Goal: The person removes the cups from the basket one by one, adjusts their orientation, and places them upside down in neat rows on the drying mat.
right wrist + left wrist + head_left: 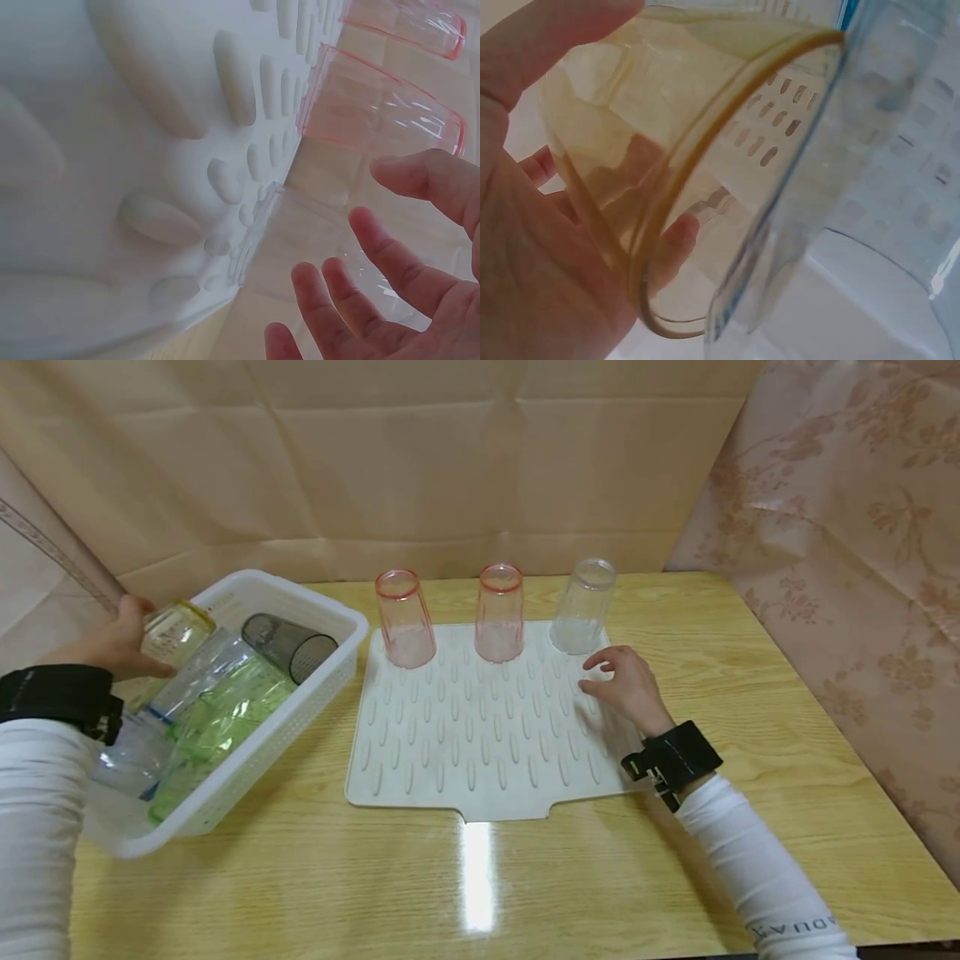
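At the left, my left hand (pixel 116 647) grips a yellow-tinted clear cup (pixel 174 633) inside the white basket (pixel 300 718). In the left wrist view, thumb and fingers wrap around the cup's side, and its amber rim faces a clear bluish cup (pixel 885 180). My right hand (pixel 626 685) is over the right side of the white ridged mat (pixel 502 806), fingers loosely bent and holding nothing. Just beyond its fingertips a clear glass (pixel 583 610) stands upside down on the mat. Two pink-tinted glasses (pixel 408 622) stand upside down to its left along the back edge.
Also in the basket lie a dark grey tumbler (pixel 281 639), green clear cups (pixel 232 718) and several clear ones. The wooden table (pixel 360 885) runs back to a beige cloth backdrop (pixel 420 468). A flowered cloth (pixel 862 560) hangs along the right side.
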Available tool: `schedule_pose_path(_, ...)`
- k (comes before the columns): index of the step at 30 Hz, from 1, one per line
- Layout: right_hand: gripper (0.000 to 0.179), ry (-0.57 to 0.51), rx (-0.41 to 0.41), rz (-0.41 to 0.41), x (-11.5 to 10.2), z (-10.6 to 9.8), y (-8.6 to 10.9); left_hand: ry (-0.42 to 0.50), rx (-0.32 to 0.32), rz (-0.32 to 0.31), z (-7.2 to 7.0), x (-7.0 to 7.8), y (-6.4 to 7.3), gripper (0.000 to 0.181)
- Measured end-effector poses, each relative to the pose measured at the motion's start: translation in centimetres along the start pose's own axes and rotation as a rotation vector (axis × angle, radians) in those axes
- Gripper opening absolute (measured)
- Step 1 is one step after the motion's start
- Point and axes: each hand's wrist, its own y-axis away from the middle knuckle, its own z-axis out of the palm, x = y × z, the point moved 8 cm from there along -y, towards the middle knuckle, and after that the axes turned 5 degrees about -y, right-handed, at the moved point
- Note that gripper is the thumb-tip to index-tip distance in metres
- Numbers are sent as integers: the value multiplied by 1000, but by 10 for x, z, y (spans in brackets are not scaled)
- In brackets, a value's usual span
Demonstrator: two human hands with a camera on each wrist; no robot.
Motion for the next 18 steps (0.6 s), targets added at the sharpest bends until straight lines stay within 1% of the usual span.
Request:
schedule_pose_path(7, 30, -10, 3, 8, 2, 0, 3, 6, -17, 0, -1, 1, 1, 87)
schedule_pose_path(11, 31, -5, 7, 9, 4, 1, 3, 12, -24, 11, -1, 3, 1, 87)
schedule_pose_path(15, 31, -7, 2, 11, 5, 2, 3, 3, -18, 43, -2, 8, 2, 88)
schedule_pose_path(18, 31, -11, -1, 8, 5, 3, 3, 7, 8, 84, -4, 14, 1, 88)
